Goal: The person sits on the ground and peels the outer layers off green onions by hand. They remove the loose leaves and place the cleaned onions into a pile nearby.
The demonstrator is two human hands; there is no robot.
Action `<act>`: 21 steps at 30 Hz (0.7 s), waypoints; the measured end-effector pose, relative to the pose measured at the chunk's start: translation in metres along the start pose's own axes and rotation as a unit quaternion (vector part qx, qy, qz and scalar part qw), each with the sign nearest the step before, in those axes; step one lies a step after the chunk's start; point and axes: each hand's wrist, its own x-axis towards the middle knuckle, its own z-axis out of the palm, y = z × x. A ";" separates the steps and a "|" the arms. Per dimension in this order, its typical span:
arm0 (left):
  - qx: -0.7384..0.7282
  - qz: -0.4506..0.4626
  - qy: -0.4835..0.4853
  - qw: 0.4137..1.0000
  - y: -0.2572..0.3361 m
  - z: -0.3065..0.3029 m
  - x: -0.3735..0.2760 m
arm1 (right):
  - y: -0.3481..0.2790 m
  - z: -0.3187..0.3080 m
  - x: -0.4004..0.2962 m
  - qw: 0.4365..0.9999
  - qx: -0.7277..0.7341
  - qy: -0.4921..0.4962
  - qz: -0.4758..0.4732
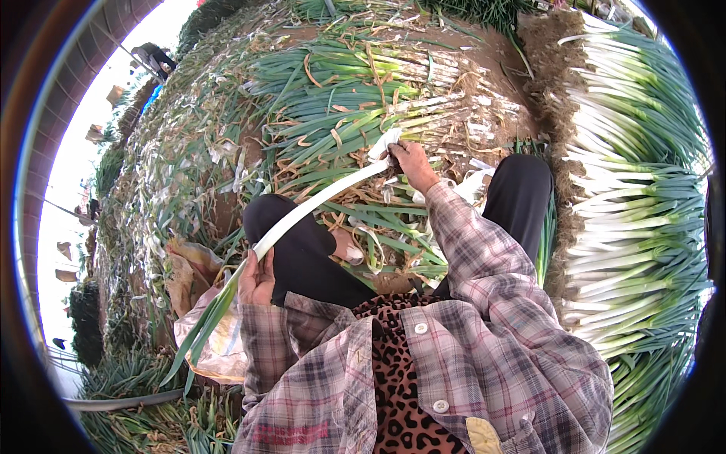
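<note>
A long green onion (317, 198) lies slantwise across my lap, its green leaves hanging down past my left wrist. My left hand (257, 279) supports it where the white stalk turns green. At the root end, my right hand (411, 163) pinches a pale, peeled-looking layer (387, 142) between thumb and fingers; the roots themselves are hidden. Just beyond that hand, unpeeled green onions (351, 96) with dry brown leaves and soil-covered roots lie in a loose pile. To the right, green onions with clean white stalks (607, 227) are laid side by side, roots towards me.
Stripped leaves and pale skins (198, 153) cover the ground on the left. A crumpled woven sack (212, 340) lies beside my left forearm. A grey hose (125, 402) runs at the lower left. Another person (154, 58) is bent over far off at the upper left.
</note>
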 end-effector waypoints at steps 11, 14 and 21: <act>0.073 0.029 -0.035 0.996 0.020 0.001 0.022 | -0.028 0.001 -0.021 0.945 -0.218 -0.115 -0.217; 0.090 0.033 -0.037 0.995 0.024 0.006 0.027 | -0.024 0.006 -0.024 0.931 -0.269 -0.127 -0.214; 0.145 0.033 -0.046 0.988 0.035 0.017 0.041 | -0.019 0.020 -0.033 0.885 -0.382 -0.138 -0.228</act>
